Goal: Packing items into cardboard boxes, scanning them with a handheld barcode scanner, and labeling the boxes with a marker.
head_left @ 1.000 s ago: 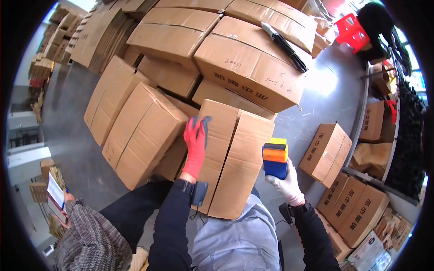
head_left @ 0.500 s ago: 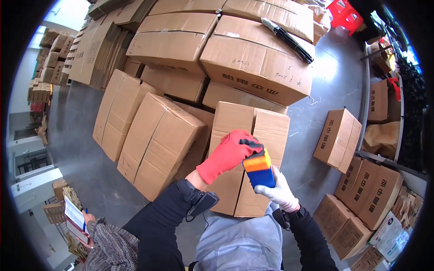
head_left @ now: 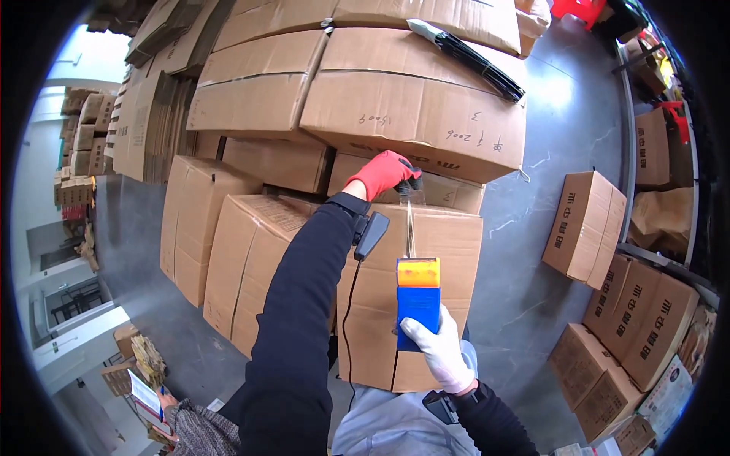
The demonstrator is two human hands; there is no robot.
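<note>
Over there, white light glares off the grey floor (head_left: 553,93); toward the dark rim, straight lines bow.

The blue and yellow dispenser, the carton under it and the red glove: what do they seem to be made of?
Dispenser: probably smooth plastic, from its bright, solid colours and crisp edges.
Carton: matt brown cardboard, shown by creases and a seam between flaps.
Red glove: perhaps fabric, dull in finish, with darker, possibly coated ends.

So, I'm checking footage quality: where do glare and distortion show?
Head view: white glare on the smooth grey floor, upper right; same view: edges bow toward the dark rim; same view: clear tape strip glints below the red-gloved left hand.
</note>
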